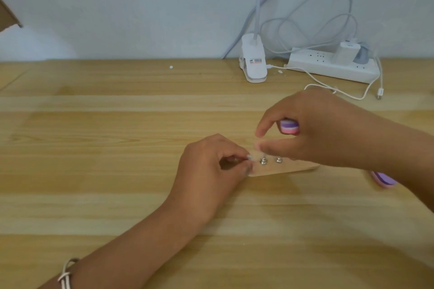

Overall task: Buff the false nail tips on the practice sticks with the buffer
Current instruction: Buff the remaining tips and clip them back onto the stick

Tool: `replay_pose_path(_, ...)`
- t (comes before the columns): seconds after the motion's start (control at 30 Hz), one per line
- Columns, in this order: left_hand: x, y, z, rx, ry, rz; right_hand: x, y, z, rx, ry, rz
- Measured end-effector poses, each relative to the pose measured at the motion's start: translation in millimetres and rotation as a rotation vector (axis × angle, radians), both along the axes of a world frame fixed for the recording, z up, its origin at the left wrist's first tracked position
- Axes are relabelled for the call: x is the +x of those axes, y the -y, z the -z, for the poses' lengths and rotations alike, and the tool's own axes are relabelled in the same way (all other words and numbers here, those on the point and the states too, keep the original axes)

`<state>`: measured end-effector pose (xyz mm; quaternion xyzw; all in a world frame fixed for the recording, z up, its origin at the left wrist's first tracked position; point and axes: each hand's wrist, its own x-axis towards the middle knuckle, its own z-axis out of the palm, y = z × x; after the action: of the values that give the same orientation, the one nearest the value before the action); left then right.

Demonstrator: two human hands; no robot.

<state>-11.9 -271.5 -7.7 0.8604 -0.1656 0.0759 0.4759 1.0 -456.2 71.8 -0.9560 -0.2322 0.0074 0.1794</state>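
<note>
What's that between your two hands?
In the head view, two shiny metal pegs standing on a flat wooden strip sit between the left hand and the right hand.

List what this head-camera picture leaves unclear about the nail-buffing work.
Head view only:
1. Pale nail tip: blurred, mostly covered by the left hand's pinching fingertips.
2. Striped pink-and-purple foam buffer block: one end shows; the right hand wraps the rest.
3. Light wooden holder strip: its right end lies under the right wrist.
4. Purple oval pad: half hidden by the right forearm.
</note>
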Motion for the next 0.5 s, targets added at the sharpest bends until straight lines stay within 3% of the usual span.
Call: replay_pose_path(0.5,-1.3,2.2,-1.7,0.084,0.024,-0.031,-10.0,1.6,29.3,-0.067,0.026,0.068)
